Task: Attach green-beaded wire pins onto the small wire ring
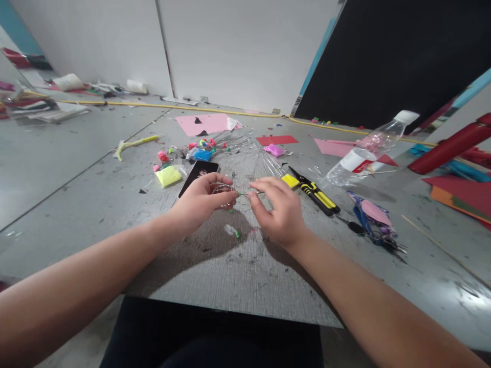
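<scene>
The left hand (pixel 197 198) pinches a shiny wire loop (pixel 222 189) over the near middle of the table (pixel 215 281), and the right hand (pixel 282 208) holds a thin wire (pixel 245 193). The tiny green bit (pixel 239 194) between them might drop if the hands pull too hard

a single view from a camera on the person's head, facing forward and down. it looks over the lap (pixel 215 335) at the bottom, across the grey desk (pixel 238 276), to white panels (pixel 245 51) at the top. the left hand (pixel 199 197) and right hand (pixel 280 209) show near, mid-frame; the panels are farther off.
</scene>
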Demonstrator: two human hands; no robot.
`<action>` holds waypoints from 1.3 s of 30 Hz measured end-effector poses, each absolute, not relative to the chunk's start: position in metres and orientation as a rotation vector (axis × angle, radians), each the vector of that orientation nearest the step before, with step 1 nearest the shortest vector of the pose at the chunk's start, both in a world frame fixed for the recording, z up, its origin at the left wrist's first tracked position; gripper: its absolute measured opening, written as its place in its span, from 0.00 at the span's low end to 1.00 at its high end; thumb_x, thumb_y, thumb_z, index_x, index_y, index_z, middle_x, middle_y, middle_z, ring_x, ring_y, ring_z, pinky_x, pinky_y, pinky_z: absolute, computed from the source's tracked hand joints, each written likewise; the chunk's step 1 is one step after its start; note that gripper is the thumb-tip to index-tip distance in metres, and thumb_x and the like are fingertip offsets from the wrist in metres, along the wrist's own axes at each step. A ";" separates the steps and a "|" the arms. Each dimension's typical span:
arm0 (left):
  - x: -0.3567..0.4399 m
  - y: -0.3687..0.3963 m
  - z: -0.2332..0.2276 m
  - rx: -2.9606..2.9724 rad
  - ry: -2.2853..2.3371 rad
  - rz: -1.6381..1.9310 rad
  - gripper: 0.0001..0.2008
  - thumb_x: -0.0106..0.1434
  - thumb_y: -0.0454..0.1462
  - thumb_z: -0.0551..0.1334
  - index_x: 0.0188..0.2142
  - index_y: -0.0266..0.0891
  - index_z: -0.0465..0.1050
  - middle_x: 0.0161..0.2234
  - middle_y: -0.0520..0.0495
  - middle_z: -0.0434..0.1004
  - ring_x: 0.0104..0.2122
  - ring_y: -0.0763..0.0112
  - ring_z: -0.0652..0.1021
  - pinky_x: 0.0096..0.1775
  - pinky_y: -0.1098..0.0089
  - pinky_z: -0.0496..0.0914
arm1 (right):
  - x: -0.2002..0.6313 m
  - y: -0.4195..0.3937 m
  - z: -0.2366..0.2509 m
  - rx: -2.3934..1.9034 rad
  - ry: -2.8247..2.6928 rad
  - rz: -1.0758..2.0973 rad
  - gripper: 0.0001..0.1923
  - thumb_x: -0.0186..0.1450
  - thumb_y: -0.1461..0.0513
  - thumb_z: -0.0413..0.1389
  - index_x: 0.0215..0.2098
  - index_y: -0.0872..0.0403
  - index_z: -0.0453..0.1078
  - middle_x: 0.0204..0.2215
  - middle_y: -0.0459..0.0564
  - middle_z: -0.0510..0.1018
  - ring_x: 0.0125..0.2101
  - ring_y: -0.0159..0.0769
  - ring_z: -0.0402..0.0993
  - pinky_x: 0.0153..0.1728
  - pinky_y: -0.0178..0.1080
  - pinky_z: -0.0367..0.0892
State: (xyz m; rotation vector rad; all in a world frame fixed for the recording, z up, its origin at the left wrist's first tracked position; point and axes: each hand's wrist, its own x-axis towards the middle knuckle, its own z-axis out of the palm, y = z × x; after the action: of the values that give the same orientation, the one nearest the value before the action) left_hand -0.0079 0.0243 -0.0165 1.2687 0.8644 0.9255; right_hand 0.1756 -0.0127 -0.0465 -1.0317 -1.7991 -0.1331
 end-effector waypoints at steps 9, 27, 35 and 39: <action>-0.009 0.023 -0.015 1.181 0.815 0.819 0.08 0.55 0.34 0.70 0.35 0.36 0.75 0.30 0.51 0.76 0.32 0.74 0.77 0.39 0.68 0.72 | 0.173 -0.014 -0.045 -1.015 -1.798 0.002 0.08 0.69 0.60 0.55 0.32 0.53 0.71 0.27 0.48 0.74 0.30 0.35 0.70 0.33 0.40 0.68; -0.014 0.034 -0.016 1.201 1.025 0.812 0.06 0.57 0.32 0.71 0.35 0.35 0.78 0.26 0.50 0.79 0.31 0.74 0.79 0.41 0.70 0.75 | 0.195 -0.020 -0.026 -0.829 -2.323 -0.150 0.12 0.62 0.70 0.55 0.41 0.52 0.73 0.41 0.54 0.77 0.43 0.45 0.66 0.43 0.49 0.64; -0.016 0.038 -0.019 1.151 0.985 0.875 0.05 0.61 0.36 0.68 0.31 0.37 0.77 0.29 0.48 0.79 0.33 0.73 0.80 0.42 0.71 0.76 | 0.192 -0.018 -0.033 -0.884 -2.674 0.177 0.16 0.67 0.70 0.51 0.48 0.55 0.77 0.36 0.54 0.78 0.37 0.39 0.71 0.39 0.42 0.64; -0.015 0.038 -0.021 1.099 0.978 0.895 0.03 0.62 0.32 0.67 0.37 0.35 0.76 0.29 0.49 0.79 0.32 0.73 0.82 0.45 0.69 0.77 | 0.192 -0.018 -0.039 -0.966 -2.677 0.322 0.16 0.69 0.69 0.52 0.46 0.51 0.79 0.38 0.53 0.75 0.35 0.36 0.71 0.35 0.38 0.64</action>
State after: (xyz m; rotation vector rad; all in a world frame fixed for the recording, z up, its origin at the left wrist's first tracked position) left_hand -0.0151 0.0377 -0.0209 1.0989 0.9784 0.8950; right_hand 0.1921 -0.0178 -0.0387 -0.9661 -2.6771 0.3215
